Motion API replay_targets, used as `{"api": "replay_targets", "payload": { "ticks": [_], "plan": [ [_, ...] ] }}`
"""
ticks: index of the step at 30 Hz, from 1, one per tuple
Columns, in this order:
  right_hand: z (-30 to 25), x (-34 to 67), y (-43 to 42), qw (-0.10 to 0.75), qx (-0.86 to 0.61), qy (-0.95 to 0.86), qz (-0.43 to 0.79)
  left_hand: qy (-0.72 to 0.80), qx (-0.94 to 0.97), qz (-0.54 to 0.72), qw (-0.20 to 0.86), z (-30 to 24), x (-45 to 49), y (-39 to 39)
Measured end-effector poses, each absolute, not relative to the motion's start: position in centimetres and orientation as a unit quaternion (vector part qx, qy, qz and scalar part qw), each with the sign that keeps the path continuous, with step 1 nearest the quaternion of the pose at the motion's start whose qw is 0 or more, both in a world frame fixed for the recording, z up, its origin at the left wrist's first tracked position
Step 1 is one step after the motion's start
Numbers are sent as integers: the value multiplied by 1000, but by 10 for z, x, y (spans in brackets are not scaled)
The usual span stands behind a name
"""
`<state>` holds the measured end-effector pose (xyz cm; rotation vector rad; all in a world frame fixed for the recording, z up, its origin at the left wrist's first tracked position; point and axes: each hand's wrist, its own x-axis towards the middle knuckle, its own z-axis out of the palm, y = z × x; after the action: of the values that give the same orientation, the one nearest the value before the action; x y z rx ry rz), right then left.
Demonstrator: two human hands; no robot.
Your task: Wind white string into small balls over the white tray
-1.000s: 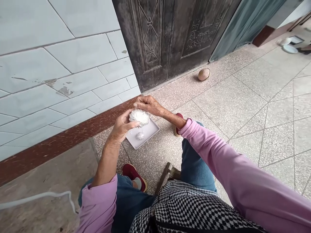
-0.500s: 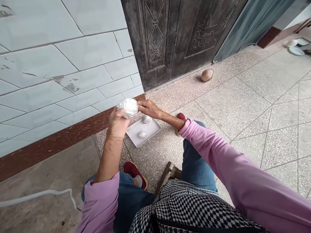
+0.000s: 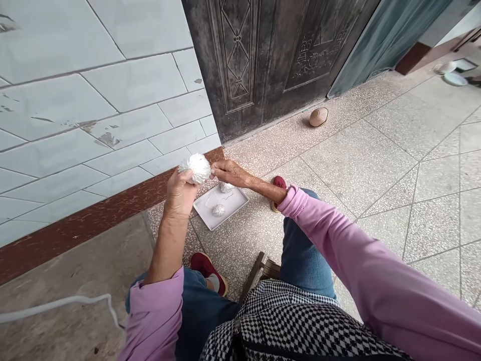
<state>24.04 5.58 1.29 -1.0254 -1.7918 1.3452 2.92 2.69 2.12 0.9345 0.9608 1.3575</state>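
A thick white ball of yarn (image 3: 199, 168) is gripped in my left hand (image 3: 181, 193), thumb over its near side and fingers behind it. At the ball's right edge, my right hand (image 3: 231, 173) is closed in a pinch on the yarn; the strand itself is too fine to make out. Below both hands, a shallow white tray (image 3: 211, 224) lies on the floor. It holds a smaller white yarn ball (image 3: 218, 210) and another yarn ball (image 3: 226, 187), partly hidden under my right hand. Loose yarn trails across the tray.
A tiled wall (image 3: 131, 85) and a dark carved door (image 3: 259, 60) stand in front. A pinkish rounded object (image 3: 319, 117) lies on the floor by the door. A low wooden seat (image 3: 259, 273) shows between my legs. A white cord (image 3: 60, 302) crosses at lower left.
My right hand has shifted slightly down and left along the ball's right side. The ball has turned a little in my left hand, showing its windings differently.
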Motion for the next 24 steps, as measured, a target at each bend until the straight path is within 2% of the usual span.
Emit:
{"api": "replay_targets", "payload": {
  "ticks": [9, 14, 19, 24],
  "plan": [
    [36, 243, 43, 301, -385, -716, 499, 527, 447, 569, 446, -4, 15, 46],
    [37, 240, 49, 343, -346, -716, 501, 583, 531, 489, 371, -6, 10, 36],
    [40, 242, 57, 360, -370, -686, 513, 511, 581, 411, 482, 6, 11, 22],
    [37, 247, 64, 390, -400, -643, 523, 406, 524, 438, 608, 21, 19, 15]
  ]
}}
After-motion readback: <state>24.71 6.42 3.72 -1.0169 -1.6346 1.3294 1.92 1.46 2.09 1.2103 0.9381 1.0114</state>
